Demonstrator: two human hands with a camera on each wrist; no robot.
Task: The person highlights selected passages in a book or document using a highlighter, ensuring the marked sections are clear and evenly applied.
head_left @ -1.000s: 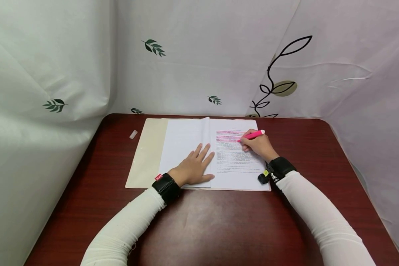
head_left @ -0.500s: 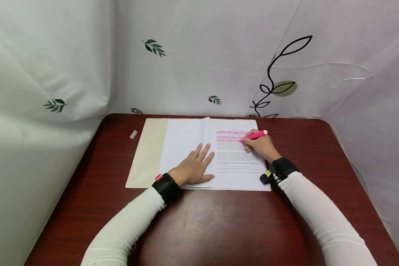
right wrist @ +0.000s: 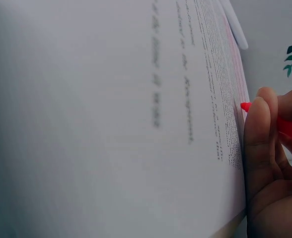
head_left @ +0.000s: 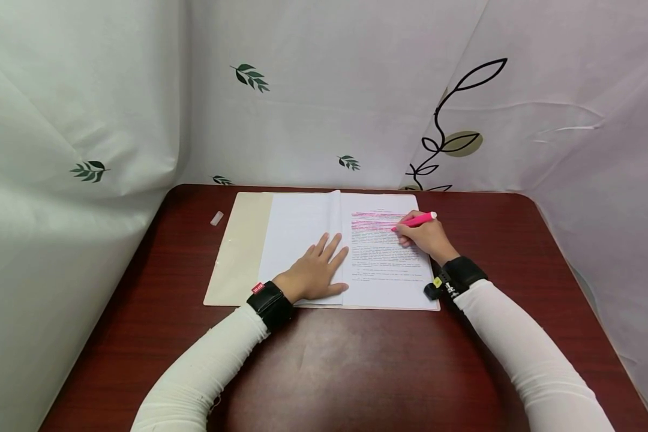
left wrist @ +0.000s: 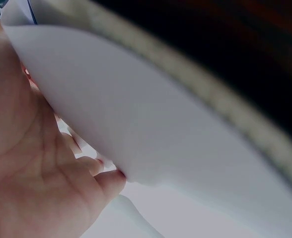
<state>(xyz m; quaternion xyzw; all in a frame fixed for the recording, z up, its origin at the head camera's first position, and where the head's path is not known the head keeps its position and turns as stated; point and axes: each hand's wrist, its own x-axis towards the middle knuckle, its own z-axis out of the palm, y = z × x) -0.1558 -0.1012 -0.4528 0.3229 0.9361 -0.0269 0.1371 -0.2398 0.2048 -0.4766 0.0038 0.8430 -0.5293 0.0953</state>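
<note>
A pink highlighter (head_left: 420, 219) is pinched in my right hand (head_left: 428, 235), its tip at the printed lines of the right-hand page (head_left: 383, 288). Pink marking covers several lines near the top of that page. In the right wrist view the highlighter's red-looking tip (right wrist: 245, 106) pokes out past the thumb and fingers, close to the text. My left hand (head_left: 315, 273) rests with fingers spread on the blank left page (head_left: 297, 222), beside the fold. From below, the left wrist view shows the palm (left wrist: 36, 178) against the white sheet (left wrist: 111, 99).
The pages lie on an open cream folder (head_left: 234, 258) on the dark red-brown table (head_left: 356, 372). A small whitish translucent piece (head_left: 216, 218) lies left of the folder. White curtains (head_left: 313, 108) with leaf prints stand along the back and sides.
My right hand has slid slightly to the right with the highlighter, along the marked line, and the pink marking reaches a little further right. The left hand has stayed in place.
</note>
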